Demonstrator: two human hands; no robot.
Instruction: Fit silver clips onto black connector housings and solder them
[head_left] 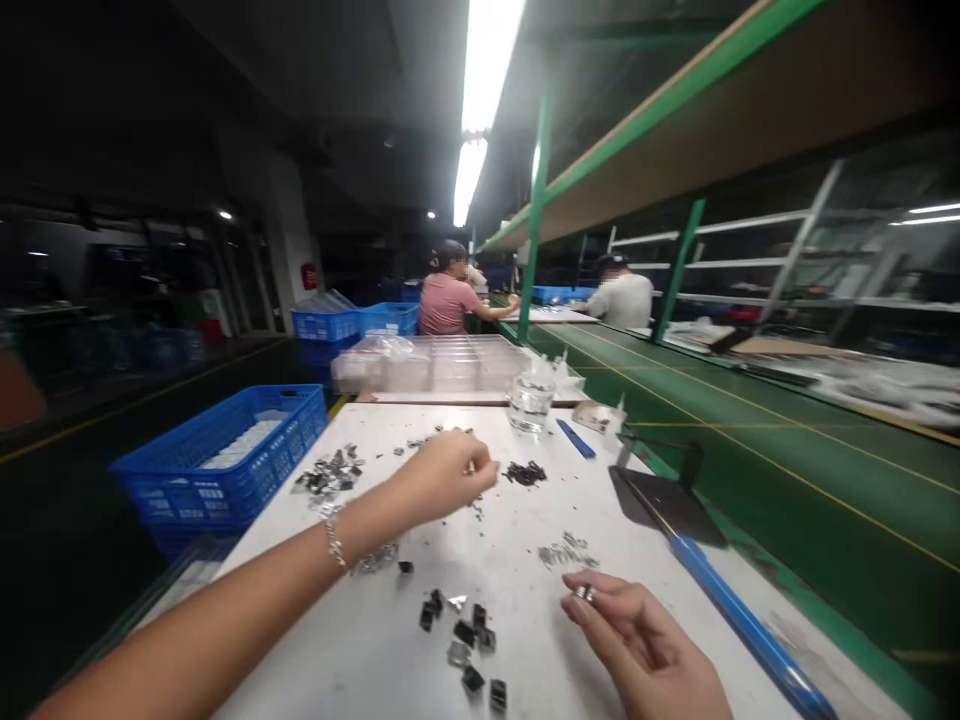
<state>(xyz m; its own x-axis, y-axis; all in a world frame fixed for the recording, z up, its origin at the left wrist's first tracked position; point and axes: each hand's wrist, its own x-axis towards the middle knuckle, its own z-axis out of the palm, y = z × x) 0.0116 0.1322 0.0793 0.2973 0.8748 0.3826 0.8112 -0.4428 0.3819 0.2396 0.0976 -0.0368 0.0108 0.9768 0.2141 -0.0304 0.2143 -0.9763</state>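
Observation:
My left hand (451,470) reaches over the middle of the white table (360,640), its fingers pinched together; whatever is between them is hidden. Just right of those fingertips is a pile of tiny black parts (525,473). My right hand (645,640), lower right, grips a small shiny metal part (585,593) between thumb and fingers. Beyond it lies a scatter of small clear pieces (568,550). Several black and silver block-like pieces (465,632) are spread near the table's front. A heap of shiny silver pieces (330,474) lies left of my left hand.
A blue crate (217,480) stands left of the table. Toward the back are a glass of clear liquid (531,402), a blue knife-like tool (576,438) and clear plastic trays (465,362). A long blue-handled tool (750,625) lies right. Two people (448,300) sit farther off.

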